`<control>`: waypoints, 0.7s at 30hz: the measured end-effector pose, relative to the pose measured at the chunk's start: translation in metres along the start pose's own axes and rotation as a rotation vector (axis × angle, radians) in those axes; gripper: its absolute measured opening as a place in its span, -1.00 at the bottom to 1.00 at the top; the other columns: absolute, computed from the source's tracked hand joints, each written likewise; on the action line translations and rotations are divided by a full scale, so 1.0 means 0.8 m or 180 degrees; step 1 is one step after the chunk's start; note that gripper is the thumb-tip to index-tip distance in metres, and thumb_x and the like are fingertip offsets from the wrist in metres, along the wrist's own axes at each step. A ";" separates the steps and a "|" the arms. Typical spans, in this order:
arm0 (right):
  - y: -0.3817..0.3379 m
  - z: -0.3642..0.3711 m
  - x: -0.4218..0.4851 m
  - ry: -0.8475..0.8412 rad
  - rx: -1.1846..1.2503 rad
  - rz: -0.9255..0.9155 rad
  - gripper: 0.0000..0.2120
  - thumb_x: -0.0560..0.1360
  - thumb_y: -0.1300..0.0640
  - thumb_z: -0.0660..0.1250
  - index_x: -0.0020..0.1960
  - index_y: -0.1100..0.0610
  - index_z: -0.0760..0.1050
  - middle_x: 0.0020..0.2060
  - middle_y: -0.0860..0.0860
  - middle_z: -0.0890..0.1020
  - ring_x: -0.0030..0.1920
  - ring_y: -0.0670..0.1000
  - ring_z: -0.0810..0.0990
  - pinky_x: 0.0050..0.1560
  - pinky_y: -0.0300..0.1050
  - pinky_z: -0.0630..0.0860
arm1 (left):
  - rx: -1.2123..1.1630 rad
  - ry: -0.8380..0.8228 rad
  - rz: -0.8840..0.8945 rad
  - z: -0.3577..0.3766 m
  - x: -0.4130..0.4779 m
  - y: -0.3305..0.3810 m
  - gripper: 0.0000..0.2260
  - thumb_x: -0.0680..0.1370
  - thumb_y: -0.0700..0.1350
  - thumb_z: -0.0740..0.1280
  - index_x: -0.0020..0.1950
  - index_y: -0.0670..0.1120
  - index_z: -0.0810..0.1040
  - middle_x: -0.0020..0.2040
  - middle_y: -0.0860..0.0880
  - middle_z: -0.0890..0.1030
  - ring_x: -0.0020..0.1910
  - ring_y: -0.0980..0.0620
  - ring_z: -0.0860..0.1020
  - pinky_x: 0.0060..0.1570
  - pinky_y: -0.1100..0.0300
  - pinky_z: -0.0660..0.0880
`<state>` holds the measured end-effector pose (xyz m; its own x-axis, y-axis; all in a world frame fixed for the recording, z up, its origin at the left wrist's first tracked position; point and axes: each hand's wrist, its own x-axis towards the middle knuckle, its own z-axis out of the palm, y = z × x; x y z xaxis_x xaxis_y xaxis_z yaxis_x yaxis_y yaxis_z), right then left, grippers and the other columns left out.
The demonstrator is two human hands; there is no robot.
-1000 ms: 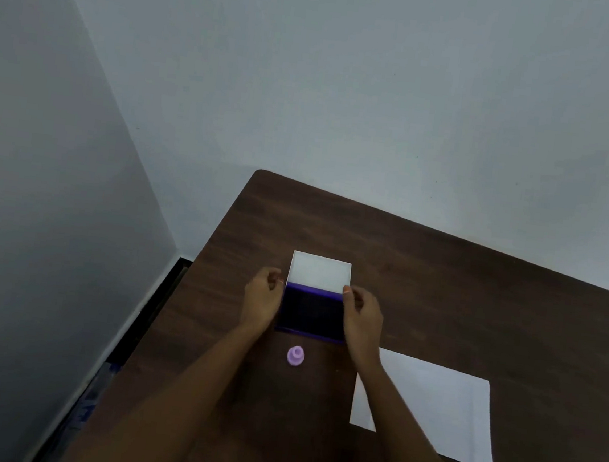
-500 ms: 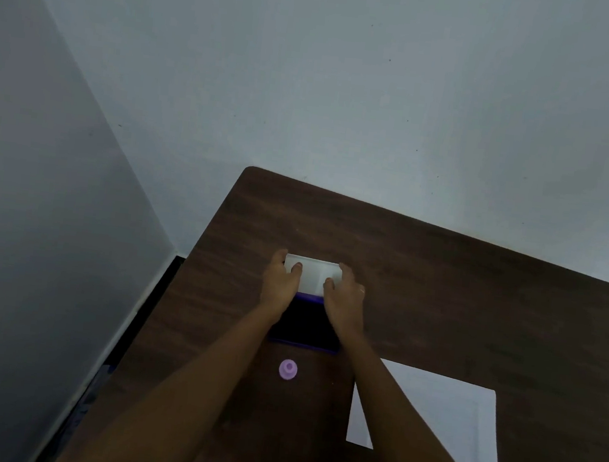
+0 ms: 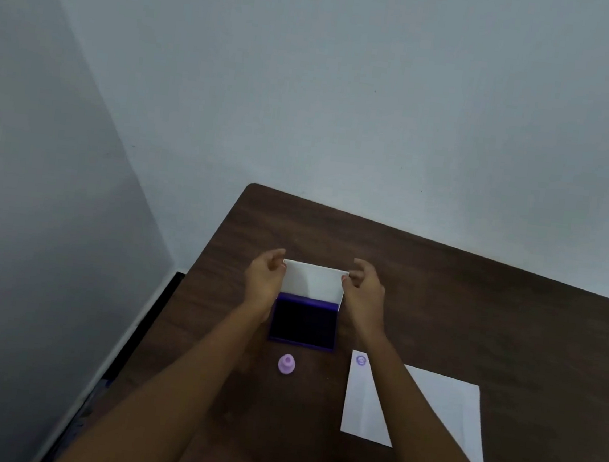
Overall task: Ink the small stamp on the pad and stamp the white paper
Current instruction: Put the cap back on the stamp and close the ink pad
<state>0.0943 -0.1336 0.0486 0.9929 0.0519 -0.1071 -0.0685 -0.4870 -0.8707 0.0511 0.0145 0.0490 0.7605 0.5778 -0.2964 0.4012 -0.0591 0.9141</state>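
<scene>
A purple ink pad [image 3: 303, 324] lies open on the dark wooden table, its white lid [image 3: 314, 281] tilted up behind it. My left hand [image 3: 263, 279] pinches the lid's upper left corner and my right hand [image 3: 364, 291] pinches the upper right corner. The small lilac stamp [image 3: 286, 364] stands by itself just in front of the pad, touched by neither hand. The white paper [image 3: 435, 405] lies to the right, partly under my right forearm, with a purple stamp mark [image 3: 361, 360] in its far left corner.
The table [image 3: 476, 307] fills the lower right of the view, with its far left corner near the grey walls. A gap to the floor runs along its left edge [image 3: 157, 312].
Half a second ago both hands lay over the lid and it looked low. Now they sit at its two top corners and the lid shows taller. Stamp and paper stay put.
</scene>
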 end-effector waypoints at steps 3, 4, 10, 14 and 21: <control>0.001 -0.005 -0.017 -0.0028 -0.0088 -0.0112 -0.66 0.50 0.27 0.24 0.27 0.20 0.37 0.16 0.19 0.55 0.15 0.10 0.52 0.09 -0.09 0.49 | -0.0031 0.0047 0.0041 -0.006 -0.018 -0.003 -0.75 0.56 -0.28 0.26 0.23 -0.19 0.52 0.23 -0.15 0.53 0.09 0.04 0.46 0.11 0.16 0.45; 0.002 -0.006 -0.023 -0.0029 -0.0140 -0.0157 -0.69 0.49 0.29 0.25 0.24 0.22 0.41 0.17 0.20 0.54 0.15 0.10 0.52 0.11 -0.08 0.49 | -0.0036 0.0070 0.0035 -0.007 -0.024 -0.005 -0.75 0.55 -0.29 0.26 0.22 -0.19 0.52 0.23 -0.15 0.54 0.09 0.04 0.47 0.12 0.15 0.46; 0.017 -0.006 -0.057 -0.0018 -0.0513 -0.0285 -0.77 0.48 0.35 0.24 0.12 0.30 0.51 0.13 0.25 0.55 0.10 0.16 0.55 0.09 -0.11 0.48 | -0.0029 0.0228 0.0032 -0.013 -0.056 -0.020 -0.79 0.53 -0.34 0.26 0.14 -0.25 0.56 0.13 -0.18 0.59 -0.01 0.06 0.50 0.14 0.14 0.47; 0.036 -0.003 -0.082 -0.0135 -0.0748 -0.0420 -0.75 0.47 0.40 0.21 0.12 0.33 0.51 0.12 0.26 0.53 0.10 0.17 0.53 0.09 -0.23 0.41 | 0.0145 0.0305 0.0063 -0.014 -0.075 -0.043 -0.79 0.53 -0.35 0.22 0.08 -0.26 0.60 0.12 -0.19 0.60 0.09 -0.06 0.55 0.17 0.15 0.46; 0.066 0.016 -0.117 -0.0423 -0.1110 -0.0274 -0.62 0.48 0.39 0.16 0.29 0.25 0.36 0.35 0.18 0.35 0.34 0.10 0.35 0.35 -0.12 0.28 | 0.0899 0.0070 0.0368 -0.015 -0.095 -0.083 -0.69 0.50 -0.43 0.15 0.18 -0.28 0.54 0.21 -0.22 0.55 0.20 -0.09 0.50 0.22 0.23 0.34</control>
<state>-0.0033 -0.1528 0.0062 0.9707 0.2072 -0.1219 0.0747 -0.7421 -0.6661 -0.0394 -0.0153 0.0140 0.7994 0.5713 -0.1861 0.4411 -0.3477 0.8274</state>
